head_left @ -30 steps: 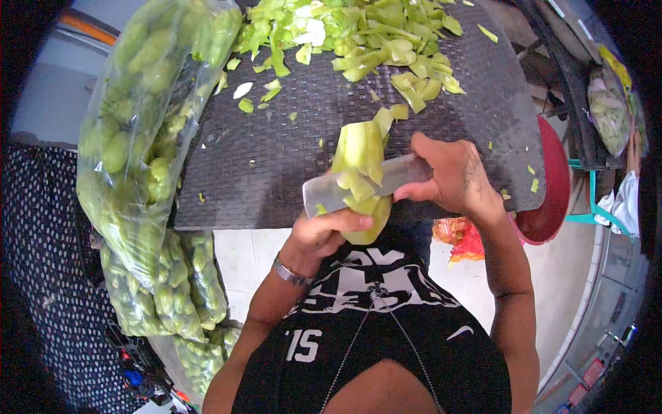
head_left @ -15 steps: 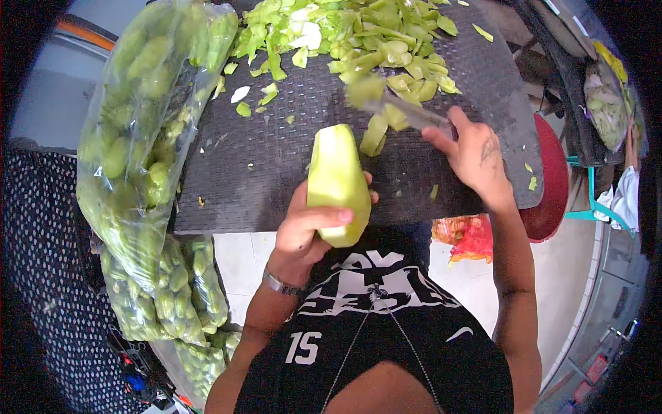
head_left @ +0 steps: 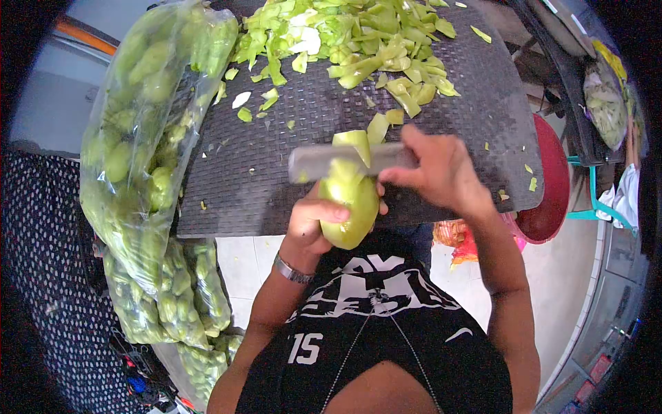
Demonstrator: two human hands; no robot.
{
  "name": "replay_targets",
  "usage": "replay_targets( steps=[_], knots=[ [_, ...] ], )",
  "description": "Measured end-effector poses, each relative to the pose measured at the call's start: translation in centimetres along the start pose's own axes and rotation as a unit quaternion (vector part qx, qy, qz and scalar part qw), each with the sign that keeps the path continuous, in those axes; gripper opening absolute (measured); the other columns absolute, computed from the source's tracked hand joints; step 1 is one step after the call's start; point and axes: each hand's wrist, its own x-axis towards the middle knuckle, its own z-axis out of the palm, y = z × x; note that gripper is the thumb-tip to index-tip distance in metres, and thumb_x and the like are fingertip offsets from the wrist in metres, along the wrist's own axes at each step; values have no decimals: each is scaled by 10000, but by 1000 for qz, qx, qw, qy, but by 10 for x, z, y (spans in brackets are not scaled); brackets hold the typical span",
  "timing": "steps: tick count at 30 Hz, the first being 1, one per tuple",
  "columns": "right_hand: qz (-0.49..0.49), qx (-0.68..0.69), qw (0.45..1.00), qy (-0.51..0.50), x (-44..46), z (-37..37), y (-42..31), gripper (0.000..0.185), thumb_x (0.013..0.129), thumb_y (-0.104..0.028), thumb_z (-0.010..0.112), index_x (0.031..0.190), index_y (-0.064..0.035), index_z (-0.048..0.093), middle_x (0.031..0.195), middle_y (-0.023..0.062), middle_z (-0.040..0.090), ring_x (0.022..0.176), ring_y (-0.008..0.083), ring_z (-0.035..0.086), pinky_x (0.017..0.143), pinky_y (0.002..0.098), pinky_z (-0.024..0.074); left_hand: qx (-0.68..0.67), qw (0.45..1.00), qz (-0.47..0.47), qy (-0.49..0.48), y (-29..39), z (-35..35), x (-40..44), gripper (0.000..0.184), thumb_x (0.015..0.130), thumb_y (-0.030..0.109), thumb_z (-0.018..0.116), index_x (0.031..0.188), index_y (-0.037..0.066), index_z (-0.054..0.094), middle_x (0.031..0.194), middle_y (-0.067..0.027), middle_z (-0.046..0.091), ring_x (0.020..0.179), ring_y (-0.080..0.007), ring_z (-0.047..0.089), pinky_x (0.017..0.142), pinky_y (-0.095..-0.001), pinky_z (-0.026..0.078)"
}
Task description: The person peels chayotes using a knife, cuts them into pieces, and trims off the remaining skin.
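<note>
My left hand (head_left: 314, 224) grips a peeled green mango (head_left: 350, 217) from the side, its thumb on the near face. The pale fruit is held upright at the table's front edge. In my right hand (head_left: 441, 169) is a knife (head_left: 314, 162), its wide blade blurred by motion and lying across the upper part of the mango. A cut piece (head_left: 352, 141) shows just beyond the blade. The fingers wrapped round the knife handle are partly hidden. A heap of green slices (head_left: 386, 41) covers the far part of the dark woven table (head_left: 241, 179).
A clear plastic bag of green fruit (head_left: 131, 138) lies along the table's left side, with more filled bags (head_left: 172, 297) below it. A dark red basin (head_left: 548, 179) stands at the right, near a teal stool (head_left: 586, 200). Red netting (head_left: 463, 250) lies below the table.
My right hand has swung the knife left and toward me, from beyond the mango onto its upper part. The slice on the blade has come off. My left hand still holds the mango.
</note>
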Motion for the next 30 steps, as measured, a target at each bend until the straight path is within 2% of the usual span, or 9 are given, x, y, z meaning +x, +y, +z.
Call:
replay_targets(
  steps=[5,11,14,17,18,21,23,26,30],
  knots=[
    [83,25,990,-110,11,-23,15,568,911,-571,691,891,-19,559,689,255,578,724,482,630,614,503,462,-38,998,-15,-55,0,-10,3,869,651,194,731,1428,-54,433,1228,-232,628,1047,-383,682,817,-472,606],
    [85,-15,993,-82,14,-30,20,574,921,-560,689,874,6,615,737,287,598,744,482,632,647,506,467,-136,988,-49,-53,-4,-11,2,901,622,216,732,1424,-58,425,1211,-229,625,1023,-382,674,765,-454,594],
    [161,-86,983,-20,11,-33,53,559,991,-517,632,810,11,655,770,291,616,784,476,644,678,502,479,-82,977,22,-196,-1,-15,-1,856,691,301,713,1411,-65,430,1207,-243,619,1023,-383,672,744,-452,599],
    [157,-39,985,-56,8,-37,50,638,973,-605,608,826,9,696,764,268,657,782,462,686,696,525,520,-65,994,52,-73,16,3,-7,785,809,408,670,1395,-62,442,1224,-252,609,1025,-392,670,755,-451,603],
    [179,9,982,-54,7,-37,38,628,973,-582,629,805,21,671,734,268,638,739,460,670,677,504,506,-30,996,79,0,21,20,-6,651,957,479,581,1360,-27,504,1205,-220,643,1023,-361,683,766,-466,603],
    [175,83,981,18,-5,-27,9,578,962,-546,671,846,17,616,713,277,613,709,466,665,624,478,497,-14,983,99,155,24,21,15,610,1019,552,507,1337,36,573,1187,-173,680,1009,-331,703,776,-475,601],
    [197,154,968,-17,-12,-20,-15,584,923,-570,707,921,0,581,705,272,618,732,473,681,611,488,507,-51,979,96,170,25,15,23,538,1041,530,492,1308,79,615,1133,-153,707,984,-330,714,815,-491,600],
    [32,94,995,-33,-27,-5,-44,669,850,-665,720,945,-30,532,746,236,673,755,448,711,651,535,541,-101,982,42,152,26,20,30,484,1048,513,511,1245,85,626,973,-136,737,815,-286,733,769,-434,612],
    [-30,11,999,19,-34,13,-56,672,764,-658,785,908,-50,534,727,157,655,661,402,687,590,482,526,47,977,70,196,25,28,36,513,1026,582,490,1148,112,656,920,-139,734,725,-256,712,651,-382,588]
  ],
)
